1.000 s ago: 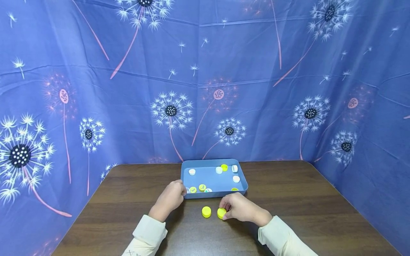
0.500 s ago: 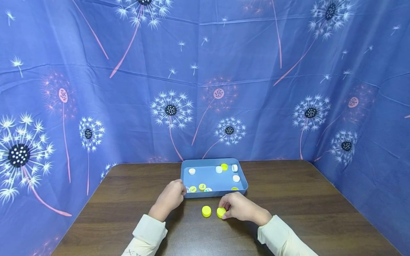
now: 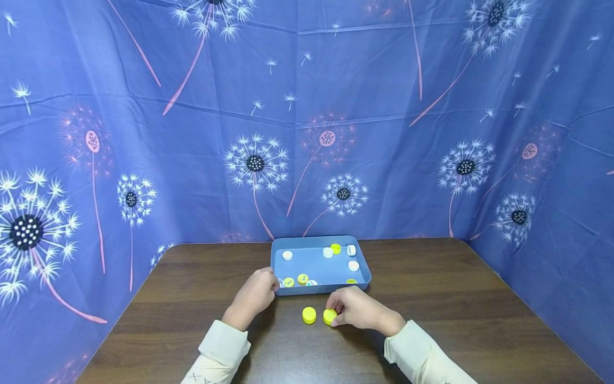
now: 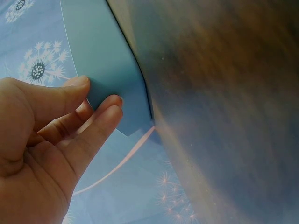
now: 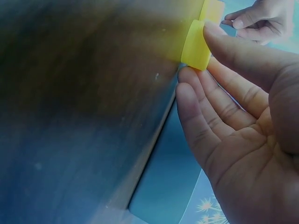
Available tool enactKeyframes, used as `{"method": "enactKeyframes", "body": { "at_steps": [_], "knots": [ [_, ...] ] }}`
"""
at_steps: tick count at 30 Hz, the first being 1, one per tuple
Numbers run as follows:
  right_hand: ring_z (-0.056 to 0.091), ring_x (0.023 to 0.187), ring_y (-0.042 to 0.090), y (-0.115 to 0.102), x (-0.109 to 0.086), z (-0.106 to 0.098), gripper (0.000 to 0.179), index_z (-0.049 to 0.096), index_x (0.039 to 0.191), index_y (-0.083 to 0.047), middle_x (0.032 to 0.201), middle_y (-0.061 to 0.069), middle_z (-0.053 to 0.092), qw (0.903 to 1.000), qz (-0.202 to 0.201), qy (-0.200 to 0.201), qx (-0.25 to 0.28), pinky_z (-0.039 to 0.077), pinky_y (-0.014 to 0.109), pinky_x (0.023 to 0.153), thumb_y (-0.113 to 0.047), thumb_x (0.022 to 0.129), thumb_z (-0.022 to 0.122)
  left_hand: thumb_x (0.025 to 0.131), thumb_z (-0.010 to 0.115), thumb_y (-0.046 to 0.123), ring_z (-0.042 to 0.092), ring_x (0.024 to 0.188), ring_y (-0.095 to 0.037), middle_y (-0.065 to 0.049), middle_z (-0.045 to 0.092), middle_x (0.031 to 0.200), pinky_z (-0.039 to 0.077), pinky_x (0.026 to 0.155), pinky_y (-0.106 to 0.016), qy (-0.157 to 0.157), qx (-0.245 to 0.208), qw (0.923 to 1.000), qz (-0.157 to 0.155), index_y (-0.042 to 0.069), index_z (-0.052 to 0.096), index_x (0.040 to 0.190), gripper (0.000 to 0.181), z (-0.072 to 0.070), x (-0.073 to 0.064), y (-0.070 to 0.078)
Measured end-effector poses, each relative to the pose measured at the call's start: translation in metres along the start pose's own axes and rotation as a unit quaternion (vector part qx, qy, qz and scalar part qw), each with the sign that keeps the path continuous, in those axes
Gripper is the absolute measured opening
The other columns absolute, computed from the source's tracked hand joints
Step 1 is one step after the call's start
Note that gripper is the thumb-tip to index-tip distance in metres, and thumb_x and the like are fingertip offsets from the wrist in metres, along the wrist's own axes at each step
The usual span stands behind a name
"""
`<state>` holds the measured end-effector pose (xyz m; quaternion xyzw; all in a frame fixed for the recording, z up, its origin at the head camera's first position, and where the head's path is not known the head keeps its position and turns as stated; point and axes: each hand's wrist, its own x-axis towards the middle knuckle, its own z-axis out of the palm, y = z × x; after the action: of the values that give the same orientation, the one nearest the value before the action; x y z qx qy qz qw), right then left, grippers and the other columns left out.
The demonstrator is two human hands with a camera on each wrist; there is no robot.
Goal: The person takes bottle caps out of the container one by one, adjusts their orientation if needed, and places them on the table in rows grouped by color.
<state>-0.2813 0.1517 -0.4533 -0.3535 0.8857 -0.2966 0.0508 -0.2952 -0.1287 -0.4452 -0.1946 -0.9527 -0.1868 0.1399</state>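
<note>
In the head view my left hand (image 3: 253, 296) is at the front left corner of a blue tray (image 3: 314, 290). Seen from the left wrist, its thumb and fingers pinch the tray wall (image 4: 100, 51). My right hand (image 3: 360, 309) holds a yellow bottle cap (image 3: 329, 317) by its sides, low at the table in front of the tray. The right wrist view shows the thumb against this ribbed cap (image 5: 195, 46), whose far side is partly hidden. A second yellow bottle cap (image 3: 309, 315) stands on the table just left of it, a small gap between them.
Inside the tray lie several white caps (image 3: 353, 265) and yellow caps (image 3: 303, 279), some showing their open undersides. The brown wooden table (image 3: 422, 288) reaches back to a blue dandelion-print cloth (image 3: 398, 176) hanging behind and at both sides.
My right hand has slid its yellow cap slightly left, narrowing the gap to the other cap. My left hand has stayed at the tray corner. The head view has tilted a little.
</note>
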Motion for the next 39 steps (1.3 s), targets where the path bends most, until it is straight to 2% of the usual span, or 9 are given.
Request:
{"method": "enactKeyframes", "body": {
  "at_steps": [10,18,22,25,28,29,33,36,39],
  "knots": [
    [0.063,0.077,0.009,0.001,-0.001,-0.002,0.026,0.071,0.095,-0.009,0.084,-0.007,0.067,0.9998,-0.019,0.001,0.004,0.052,0.021,0.069,-0.008,0.074,0.086,0.079,0.062,-0.016,0.049,0.07,-0.01,0.004,0.054,0.075,0.049,0.064,-0.026,-0.001,-0.004,1.0,0.004,0.004,0.072,0.072,0.024,0.001,0.0,-0.001],
    [0.066,0.09,0.019,0.002,-0.005,-0.013,0.032,0.069,0.109,-0.002,0.099,0.005,0.069,0.9983,0.005,0.006,0.057,0.055,0.03,0.078,-0.009,0.08,0.081,0.08,0.063,-0.015,0.051,0.071,-0.01,0.003,0.055,0.076,0.052,0.066,-0.028,-0.002,-0.001,1.0,0.005,0.004,0.073,0.073,0.022,0.0,0.0,-0.001],
    [0.066,0.097,0.023,0.002,-0.001,-0.025,0.033,0.069,0.114,-0.003,0.107,0.01,0.069,0.9972,-0.009,0.034,0.066,0.055,0.038,0.085,-0.016,0.085,0.078,0.079,0.062,-0.016,0.048,0.069,-0.009,0.004,0.052,0.074,0.048,0.063,-0.027,0.001,-0.002,1.0,0.009,0.004,0.07,0.069,0.024,-0.001,0.0,-0.001],
    [0.066,0.102,0.026,0.004,0.006,-0.034,0.033,0.069,0.115,-0.007,0.111,0.008,0.07,0.9939,-0.019,0.069,0.084,0.053,0.046,0.089,-0.019,0.086,0.078,0.076,0.058,-0.019,0.038,0.065,-0.009,0.004,0.041,0.07,0.036,0.055,-0.024,0.005,-0.002,0.9998,0.019,0.008,0.057,0.057,0.033,-0.001,0.0,-0.001],
    [0.065,0.106,0.03,0.009,0.013,-0.042,0.034,0.069,0.116,-0.009,0.114,0.006,0.07,0.9888,-0.021,0.101,0.108,0.052,0.048,0.091,-0.019,0.085,0.078,0.072,0.052,-0.022,0.029,0.064,-0.011,0.003,0.03,0.07,0.023,0.054,-0.024,0.009,-0.004,0.9996,0.026,0.015,0.04,0.053,0.043,-0.001,0.0,-0.002],
    [0.065,0.108,0.032,0.011,0.015,-0.045,0.034,0.069,0.117,-0.009,0.115,0.006,0.07,0.9871,-0.019,0.108,0.116,0.052,0.048,0.092,-0.017,0.085,0.078,0.072,0.052,-0.022,0.029,0.064,-0.011,0.004,0.029,0.07,0.022,0.054,-0.024,0.012,-0.004,0.9995,0.029,0.016,0.038,0.053,0.044,-0.001,0.0,-0.002],
    [0.063,0.111,0.035,0.021,0.022,-0.051,0.036,0.068,0.119,-0.008,0.116,0.007,0.069,0.9837,-0.006,0.136,0.117,0.052,0.049,0.092,-0.012,0.085,0.078,0.073,0.053,-0.021,0.03,0.064,-0.011,0.004,0.032,0.069,0.025,0.054,-0.024,0.019,-0.001,0.9993,0.033,0.015,0.042,0.052,0.043,-0.001,0.0,-0.002],
    [0.063,0.112,0.033,0.029,0.026,-0.055,0.036,0.068,0.12,-0.008,0.117,0.006,0.068,0.9839,0.018,0.152,0.093,0.053,0.047,0.091,-0.01,0.085,0.077,0.075,0.056,-0.019,0.033,0.065,-0.011,0.004,0.037,0.069,0.031,0.055,-0.024,0.018,0.002,0.9994,0.03,0.014,0.051,0.054,0.039,0.0,0.001,-0.003],
    [0.063,0.111,0.033,0.039,0.03,-0.058,0.037,0.068,0.12,-0.008,0.118,0.006,0.068,0.9815,0.049,0.168,0.079,0.053,0.045,0.09,-0.011,0.085,0.077,0.075,0.057,-0.019,0.034,0.065,-0.01,0.004,0.037,0.069,0.032,0.055,-0.024,0.016,0.005,0.9994,0.029,0.013,0.053,0.055,0.038,0.0,0.001,-0.003]
  ]
}}
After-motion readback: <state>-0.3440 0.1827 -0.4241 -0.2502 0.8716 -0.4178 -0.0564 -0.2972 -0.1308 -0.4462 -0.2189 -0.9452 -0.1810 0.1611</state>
